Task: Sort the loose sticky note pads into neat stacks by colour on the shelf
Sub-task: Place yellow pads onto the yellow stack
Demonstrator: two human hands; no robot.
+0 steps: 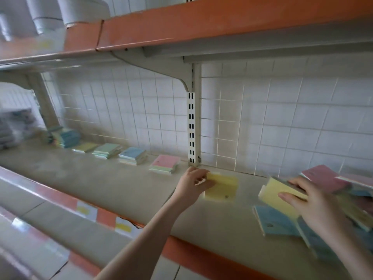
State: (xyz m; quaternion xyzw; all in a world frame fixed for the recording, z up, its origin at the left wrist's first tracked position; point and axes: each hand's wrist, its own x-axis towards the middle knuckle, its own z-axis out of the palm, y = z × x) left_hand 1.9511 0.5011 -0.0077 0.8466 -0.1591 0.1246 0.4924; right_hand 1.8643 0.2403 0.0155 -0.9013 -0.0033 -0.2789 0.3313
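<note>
My left hand (193, 183) pinches the left edge of a yellow pad (223, 188) that lies on the beige shelf (121, 188) near the white upright. My right hand (308, 201) grips another yellow pad (276, 196) tilted up from a loose pile at the right, above a blue pad (272, 221) and beside a pink pad (323, 176). Along the back wall stand stacks: a pink-topped stack (165, 163), a blue-topped stack (133, 155), a green stack (108, 150), a thin yellow pad (85, 147) and a taller blue stack (66, 137).
An orange-edged upper shelf (181, 27) hangs overhead with white rolls (66, 13) on it. A slotted white upright (191, 128) and a wire grid cover the tiled back wall. The shelf's front lip (105, 215) carries price labels. Wrapped goods (14, 126) sit at the far left.
</note>
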